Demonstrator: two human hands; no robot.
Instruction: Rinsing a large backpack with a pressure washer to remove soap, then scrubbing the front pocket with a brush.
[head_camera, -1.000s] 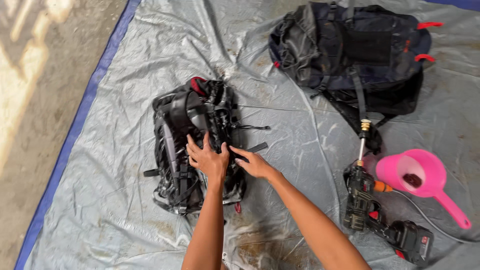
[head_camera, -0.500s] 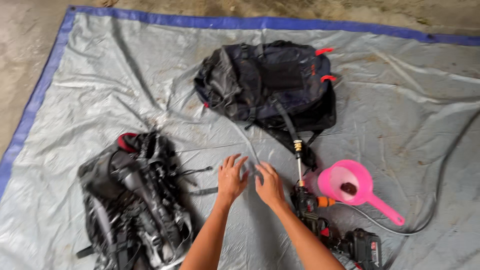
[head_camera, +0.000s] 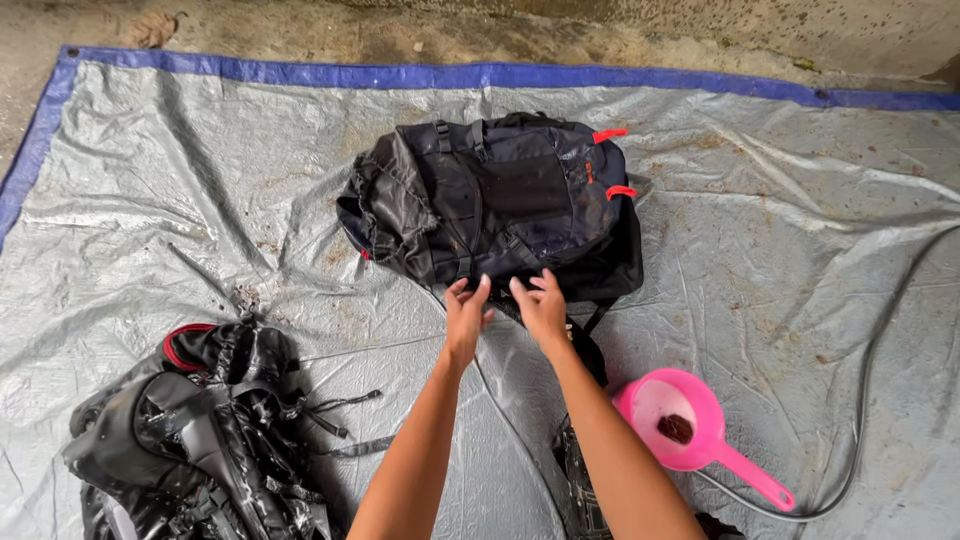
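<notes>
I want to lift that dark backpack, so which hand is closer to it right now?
Probably the right hand: its fingers already reach the lower edge of the dark backpack. The left hand hovers just short of it.

Looked like an outdoor yard or wash-down spot rather than any room. Bare, stained concrete ground (head_camera: 300, 30) lay beyond the hands, with a dry leaf (head_camera: 150, 28) on it off to the far left. Spread beneath both hands: a wet, mud-flecked grey tarpaulin (head_camera: 800, 250) edged in blue. Off to the right of the hands ran a dark hose (head_camera: 880, 340), curling round a pink plastic scoop (head_camera: 690, 425) just beside the right forearm. Daylight everywhere, no walls or furniture seen.
</notes>
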